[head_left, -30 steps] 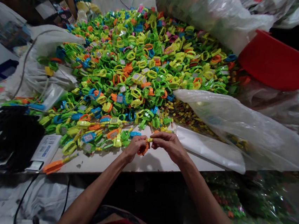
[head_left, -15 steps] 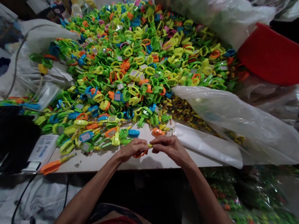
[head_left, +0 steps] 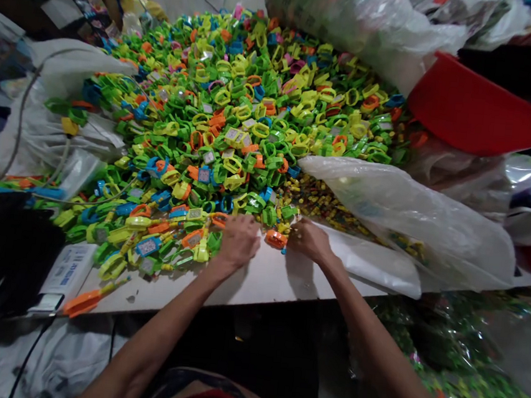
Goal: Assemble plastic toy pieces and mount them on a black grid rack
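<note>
green and yellow plastic bands [head_left: 235, 121], mixed with orange, blue and pink ones, bank up across my white table [head_left: 162, 298], most of them half buried under their neighbours. my left hand [head_left: 241, 243] is palm down at the near edge of the pile, and i cannot tell whether its fingers are closed on anything. an orange band [head_left: 219, 219] shows just beside those fingers, on their left. my right hand [head_left: 309, 237] is turned inward with fingers curled, their tips too blurred to show whether they grip something. between the two hands, nearer the right, lies an orange watch-shaped piece [head_left: 275, 239], with a tiny blue bit [head_left: 283, 251] just beside it.

past my right hand, a cloudy plastic bag [head_left: 415, 207] lies partly over a spread of small yellow pieces [head_left: 334, 209], hiding some of them. a larger bag [head_left: 348, 25], cut off by the top edge, carries print too faint to read. the red plastic container [head_left: 481, 107] turns its outer wall to me, its inside out of sight. at lower right, clear bags [head_left: 477, 382] hold green, orange and blue pieces, their shapes blurred. at left, a black bundle [head_left: 6, 255] partly covers a white box [head_left: 66, 274].
</note>
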A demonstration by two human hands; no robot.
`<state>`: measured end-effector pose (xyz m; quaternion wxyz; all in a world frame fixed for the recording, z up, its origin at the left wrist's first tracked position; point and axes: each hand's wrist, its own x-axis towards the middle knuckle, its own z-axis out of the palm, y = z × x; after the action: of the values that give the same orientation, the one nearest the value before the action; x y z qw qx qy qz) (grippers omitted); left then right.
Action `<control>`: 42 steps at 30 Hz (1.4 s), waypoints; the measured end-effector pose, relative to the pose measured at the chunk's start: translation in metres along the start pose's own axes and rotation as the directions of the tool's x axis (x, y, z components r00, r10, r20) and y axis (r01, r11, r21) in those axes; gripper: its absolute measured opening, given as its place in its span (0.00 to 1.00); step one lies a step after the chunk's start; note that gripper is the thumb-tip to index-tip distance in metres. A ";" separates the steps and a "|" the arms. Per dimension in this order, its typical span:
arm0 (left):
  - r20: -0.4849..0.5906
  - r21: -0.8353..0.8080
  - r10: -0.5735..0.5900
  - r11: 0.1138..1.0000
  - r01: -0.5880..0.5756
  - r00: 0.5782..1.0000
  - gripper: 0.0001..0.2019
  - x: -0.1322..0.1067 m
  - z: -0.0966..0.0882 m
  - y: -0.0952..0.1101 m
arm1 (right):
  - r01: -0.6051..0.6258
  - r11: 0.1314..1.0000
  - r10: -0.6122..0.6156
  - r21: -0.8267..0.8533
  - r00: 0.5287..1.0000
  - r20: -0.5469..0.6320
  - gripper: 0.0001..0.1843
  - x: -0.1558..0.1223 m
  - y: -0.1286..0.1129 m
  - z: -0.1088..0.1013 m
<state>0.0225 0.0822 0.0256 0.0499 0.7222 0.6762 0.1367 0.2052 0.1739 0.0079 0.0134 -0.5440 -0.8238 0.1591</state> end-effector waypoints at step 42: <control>0.306 -0.949 -0.321 -0.026 0.315 0.896 0.19 -0.039 0.017 0.015 | -0.130 0.263 -0.029 0.956 0.989 0.142 0.34 -0.063 -0.051 0.012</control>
<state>0.0397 0.0445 0.0077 0.5550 0.3158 0.5436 0.5448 0.1835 0.0960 0.0203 0.2816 -0.4386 -0.5395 0.6613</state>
